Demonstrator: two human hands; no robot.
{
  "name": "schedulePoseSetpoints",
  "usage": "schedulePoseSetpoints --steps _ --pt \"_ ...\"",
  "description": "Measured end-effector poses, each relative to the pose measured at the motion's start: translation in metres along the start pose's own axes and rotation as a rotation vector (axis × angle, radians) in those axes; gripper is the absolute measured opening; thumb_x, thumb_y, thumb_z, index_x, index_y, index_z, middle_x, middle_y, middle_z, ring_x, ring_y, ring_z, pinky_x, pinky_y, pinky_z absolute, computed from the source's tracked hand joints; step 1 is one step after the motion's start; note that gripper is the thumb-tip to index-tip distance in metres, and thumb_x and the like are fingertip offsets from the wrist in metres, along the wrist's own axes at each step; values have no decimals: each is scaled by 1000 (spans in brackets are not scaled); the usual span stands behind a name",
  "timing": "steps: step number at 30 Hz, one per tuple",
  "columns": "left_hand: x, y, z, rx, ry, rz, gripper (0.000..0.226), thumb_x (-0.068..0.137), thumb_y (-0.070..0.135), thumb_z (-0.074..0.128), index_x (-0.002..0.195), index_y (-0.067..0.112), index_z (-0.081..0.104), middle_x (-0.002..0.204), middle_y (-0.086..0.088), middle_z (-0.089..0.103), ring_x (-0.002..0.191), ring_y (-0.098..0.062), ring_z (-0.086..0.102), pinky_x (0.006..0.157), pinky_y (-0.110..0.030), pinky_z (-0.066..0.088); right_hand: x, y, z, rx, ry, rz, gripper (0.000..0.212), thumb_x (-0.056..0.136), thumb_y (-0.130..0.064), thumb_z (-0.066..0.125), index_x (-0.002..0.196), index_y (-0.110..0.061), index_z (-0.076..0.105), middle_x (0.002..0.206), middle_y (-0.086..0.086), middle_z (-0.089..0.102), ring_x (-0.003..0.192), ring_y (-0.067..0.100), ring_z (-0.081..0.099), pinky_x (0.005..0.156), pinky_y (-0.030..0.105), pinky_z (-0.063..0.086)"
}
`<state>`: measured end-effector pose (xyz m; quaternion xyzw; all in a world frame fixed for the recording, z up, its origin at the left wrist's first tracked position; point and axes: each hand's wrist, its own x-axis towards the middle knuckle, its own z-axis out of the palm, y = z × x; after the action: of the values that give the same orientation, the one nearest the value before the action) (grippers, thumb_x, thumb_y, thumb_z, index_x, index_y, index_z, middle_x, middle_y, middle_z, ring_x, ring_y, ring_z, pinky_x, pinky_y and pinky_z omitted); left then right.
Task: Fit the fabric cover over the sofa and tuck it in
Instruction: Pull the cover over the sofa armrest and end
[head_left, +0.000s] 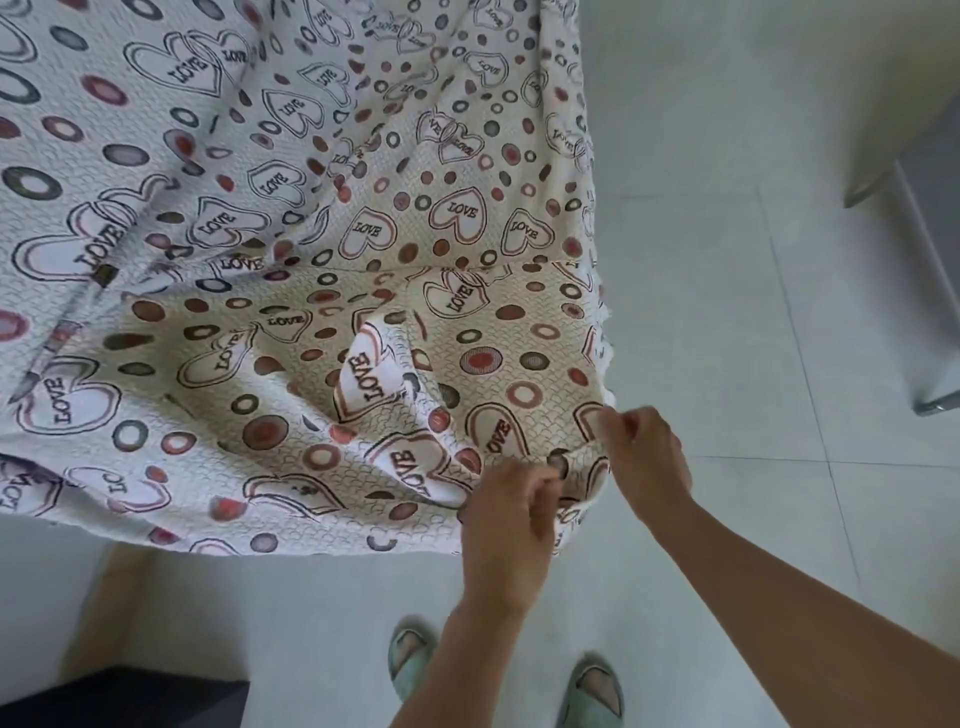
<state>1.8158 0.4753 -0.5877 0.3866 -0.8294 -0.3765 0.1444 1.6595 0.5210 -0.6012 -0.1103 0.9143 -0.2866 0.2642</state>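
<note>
A white fabric cover (291, 218) printed with "LOVE" hearts and red and grey rings is draped over the sofa, hiding it completely. Its front part hangs down in wrinkles toward the floor. At the cover's front right corner, my left hand (511, 525) pinches a bunched fold of the fabric. My right hand (641, 457) grips the corner edge just to the right of it. Both hands are slightly blurred.
Pale grey floor tiles (753, 322) lie to the right and in front. A white piece of furniture with a metal leg (930, 291) stands at the far right. A dark object (130, 699) sits at the bottom left. My feet in green slippers (592, 691) stand below the hands.
</note>
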Motion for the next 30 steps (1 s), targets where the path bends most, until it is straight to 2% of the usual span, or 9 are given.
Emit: schedulePoseSetpoints --steps 3,6,10,13,18,21,24,26,30 --pt "17 -10 -15 177 324 -110 25 84 19 64 109 19 62 110 1 57 103 -18 51 85 -35 46 -3 -19 15 -151 -88 -91 39 81 -56 54 73 -18 48 75 -3 54 69 20 51 64 31 40" --pt "29 -20 -25 123 381 -361 54 80 24 69 128 14 48 128 -5 41 114 -21 38 96 -38 38 -2 -28 28 -317 -118 -151 23 90 -34 53 79 -15 56 86 3 60 77 25 56 66 30 40" --pt "31 -29 -28 -103 292 -326 51 84 31 67 128 19 46 113 4 55 101 -16 54 92 -40 48 12 -2 -2 -316 9 107 20 87 -20 52 103 -10 59 102 12 62 101 33 60 78 35 41" --pt "20 -33 -24 128 168 -117 35 85 38 60 116 22 60 111 5 65 108 -20 58 97 -44 44 20 31 -20 -269 25 303 27 88 -25 51 106 -7 60 111 20 63 98 37 59 81 38 42" --pt "15 -36 -23 382 -7 -92 40 81 40 68 120 31 61 122 7 56 120 -21 46 101 -40 34 23 26 -10 -194 -44 159 27 84 -36 56 92 -10 55 88 9 60 83 31 57 72 36 42" --pt "18 -35 -25 465 -20 -53 36 74 30 78 108 32 66 112 8 60 109 -21 53 95 -40 39 20 11 -1 -47 -2 -8 30 81 -39 63 101 -20 53 97 2 58 90 26 54 72 36 42" --pt "23 -30 -25 476 24 -53 20 77 21 75 93 30 70 99 9 63 97 -20 56 86 -38 42 15 0 13 -139 -83 -115 32 85 -28 61 114 -18 54 110 7 60 105 29 53 81 37 45" --pt "18 -32 -25 415 -26 8 17 79 16 72 90 29 69 92 10 65 89 -18 59 78 -35 46 15 -2 11 -272 -78 -103 23 91 -21 55 112 -11 55 109 10 61 105 32 54 79 35 41" --pt "-21 -43 -25 326 -411 -88 19 92 31 55 107 29 67 103 10 70 97 -12 63 80 -26 47 14 19 -3 -510 -131 102 23 86 -15 54 108 -6 56 111 16 63 107 35 58 87 37 47"
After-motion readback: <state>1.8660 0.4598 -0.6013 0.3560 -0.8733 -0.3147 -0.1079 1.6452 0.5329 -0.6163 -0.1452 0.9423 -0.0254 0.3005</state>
